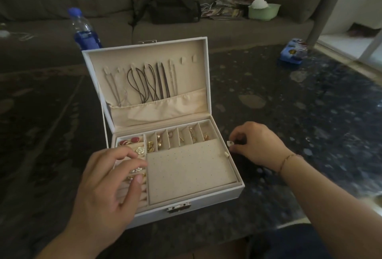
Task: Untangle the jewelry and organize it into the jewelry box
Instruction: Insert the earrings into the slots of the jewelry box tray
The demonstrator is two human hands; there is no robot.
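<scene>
A white jewelry box (pixel 225 193) stands open on the dark table. Several cords and chains (pixel 144 80) hang from hooks inside its lid. Gold earrings (pixel 182 137) lie in the narrow back compartments, and rings (pixel 132 142) sit in the ring rolls at the left. A beige perforated pad (pixel 188 169) covers the front right section. My left hand (pixel 111 186) hovers over the ring rolls with relaxed, spread fingers, holding nothing. My right hand (pixel 258 145) is just right of the box, pinching a small white piece (pixel 229 143) at its fingertips.
A blue-capped water bottle (pixel 83 30) stands behind the box at the left. A blue tin (pixel 293 53) lies at the table's far right. On the grey sofa behind are a black bag (pixel 175 4), papers and a green bowl (pixel 263 11).
</scene>
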